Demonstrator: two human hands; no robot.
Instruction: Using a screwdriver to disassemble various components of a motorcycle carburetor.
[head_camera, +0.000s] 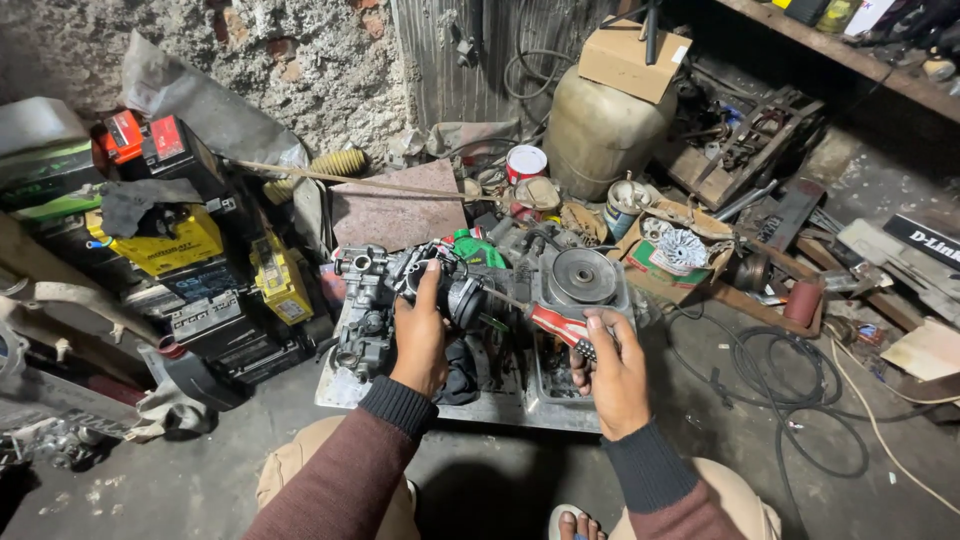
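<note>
At the left of the surface (420, 405), a grey cast-metal assembly (365, 300) is seen resting with its ports exposed. Just right of it, a black cylindrical part (462, 298) is grasped by the left hand (420, 335), the fingers wrapped round its near end and the thumb raised along it. The part is held just above the surface, near the middle of the scene. A thin shaft is seen running from the part rightward to a red-handled screwdriver (560, 328), which is gripped by the right hand (612, 375), the fingers closed about the handle. Behind it a grey housing with a round pulley (582, 278) is noted.

The work is judged to be midway: the part is lifted free of the other pieces, yet the tool is engaged with it, so a fastening appears unfinished.

The tool tip is hidden by the part. Whether a screw is seated cannot be told. The clutter at the far side is hard to make out, and the right edge is cut off.
</note>
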